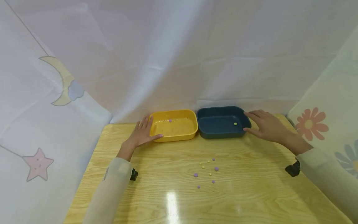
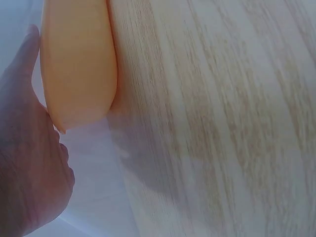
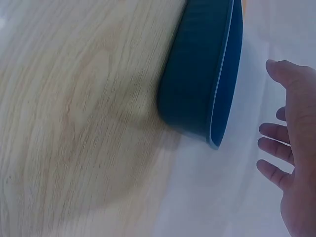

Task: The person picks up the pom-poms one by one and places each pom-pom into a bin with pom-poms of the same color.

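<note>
Left wall fabric: white, printed with a pink star (image 1: 38,165) and, higher up, a yellow moon (image 1: 62,81) with a blue cloud.
Left sleeve: pale sleeve (image 1: 107,193), with a black wrist device (image 1: 134,175) at the cuff.
Left hand: left hand (image 1: 141,133) released, fingers extended and spread from the thumb; set at the left end of the yellow tray, touching its rim, thumb over the near edge.
Yellow tray: upright yellow tray (image 1: 183,126) on the wood-grain table (image 1: 151,193), at its far side; one small purple ball (image 1: 170,120) inside, towards the far wall.
Loose balls: scattered on the table in front of the trays; four yellow balls (image 1: 203,167) and five purple balls (image 1: 216,168), two of the purple larger than the others.
Blue tray: dark blue tray (image 1: 215,123) upright, just beside the yellow one; one yellow-green ball (image 1: 235,123) inside, towards the right end.
Right hand: right hand (image 1: 268,126) released, thumb and fingers parted about the blue tray's right end; the right wrist view shows a gap between thumb and rim.
Right wall fabric: printed with a red flower (image 1: 309,124) and a blue-grey flower (image 1: 348,155).
</note>
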`<state>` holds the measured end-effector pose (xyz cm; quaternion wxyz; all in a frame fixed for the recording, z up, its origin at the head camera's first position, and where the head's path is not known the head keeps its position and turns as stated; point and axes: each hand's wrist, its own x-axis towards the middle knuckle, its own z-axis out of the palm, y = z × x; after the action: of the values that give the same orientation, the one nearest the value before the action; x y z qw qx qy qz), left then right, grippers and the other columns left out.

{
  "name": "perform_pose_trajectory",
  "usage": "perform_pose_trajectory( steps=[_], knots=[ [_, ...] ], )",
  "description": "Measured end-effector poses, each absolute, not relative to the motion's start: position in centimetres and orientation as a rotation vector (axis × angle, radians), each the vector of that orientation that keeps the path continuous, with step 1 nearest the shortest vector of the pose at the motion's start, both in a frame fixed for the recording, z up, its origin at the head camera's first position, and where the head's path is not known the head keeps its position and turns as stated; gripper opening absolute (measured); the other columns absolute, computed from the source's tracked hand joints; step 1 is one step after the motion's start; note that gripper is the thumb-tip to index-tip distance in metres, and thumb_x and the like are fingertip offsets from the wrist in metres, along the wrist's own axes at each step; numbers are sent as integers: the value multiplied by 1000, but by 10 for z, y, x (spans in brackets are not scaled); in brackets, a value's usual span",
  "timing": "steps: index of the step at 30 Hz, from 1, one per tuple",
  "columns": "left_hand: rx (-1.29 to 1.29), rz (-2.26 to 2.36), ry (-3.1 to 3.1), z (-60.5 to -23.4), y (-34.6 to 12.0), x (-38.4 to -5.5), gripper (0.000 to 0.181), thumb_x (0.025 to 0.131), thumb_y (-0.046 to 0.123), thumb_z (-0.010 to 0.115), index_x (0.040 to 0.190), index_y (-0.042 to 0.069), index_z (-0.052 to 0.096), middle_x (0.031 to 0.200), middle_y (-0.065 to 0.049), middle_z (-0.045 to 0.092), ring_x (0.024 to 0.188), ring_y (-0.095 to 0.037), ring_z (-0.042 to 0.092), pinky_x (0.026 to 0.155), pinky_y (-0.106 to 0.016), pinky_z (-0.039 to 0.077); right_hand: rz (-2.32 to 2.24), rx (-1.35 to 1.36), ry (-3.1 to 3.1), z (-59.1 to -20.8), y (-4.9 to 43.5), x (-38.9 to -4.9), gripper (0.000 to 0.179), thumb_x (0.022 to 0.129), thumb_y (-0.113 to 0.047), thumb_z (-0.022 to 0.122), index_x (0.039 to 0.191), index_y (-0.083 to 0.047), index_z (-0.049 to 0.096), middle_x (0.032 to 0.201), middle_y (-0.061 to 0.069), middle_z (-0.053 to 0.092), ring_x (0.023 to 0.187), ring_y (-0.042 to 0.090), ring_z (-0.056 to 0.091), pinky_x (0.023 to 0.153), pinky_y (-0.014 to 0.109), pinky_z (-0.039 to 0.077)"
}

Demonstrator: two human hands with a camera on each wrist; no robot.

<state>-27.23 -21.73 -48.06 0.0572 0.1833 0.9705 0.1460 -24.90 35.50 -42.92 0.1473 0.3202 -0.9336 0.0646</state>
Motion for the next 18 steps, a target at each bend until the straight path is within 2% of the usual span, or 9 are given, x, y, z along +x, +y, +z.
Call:
perform_pose_trajectory(
  steps=[10, 14, 18],
  knots=[
    [558, 386, 2929, -477, -213, -273, 121, 96, 79, 51, 168, -1, -4, 176, -18, -15, 164, -35, -7, 131, -60, 2, 264, 1117, -2578, -429, 337, -237, 70, 89, -34, 86, 144, 1, 62, 126, 20, 66, 105, 35, 68, 83, 54, 60],
    [560, 371, 2929, -476, -213, -274, 122, 95, 80, 51, 168, -3, -3, 176, -18, -15, 164, -34, -6, 131, -59, 4, 338, 1170, -2607, -428, 321, -227, 67, 88, -26, 87, 144, 0, 62, 126, 16, 66, 96, 26, 70, 75, 47, 61],
    [549, 363, 2916, -475, -214, -277, 122, 95, 80, 51, 167, -3, -4, 176, -17, -17, 164, -33, -7, 132, -58, 3, 358, 1229, -2602, -431, 308, -221, 64, 85, -22, 89, 140, 1, 65, 123, 15, 67, 98, 28, 71, 74, 45, 61]
  ],
)
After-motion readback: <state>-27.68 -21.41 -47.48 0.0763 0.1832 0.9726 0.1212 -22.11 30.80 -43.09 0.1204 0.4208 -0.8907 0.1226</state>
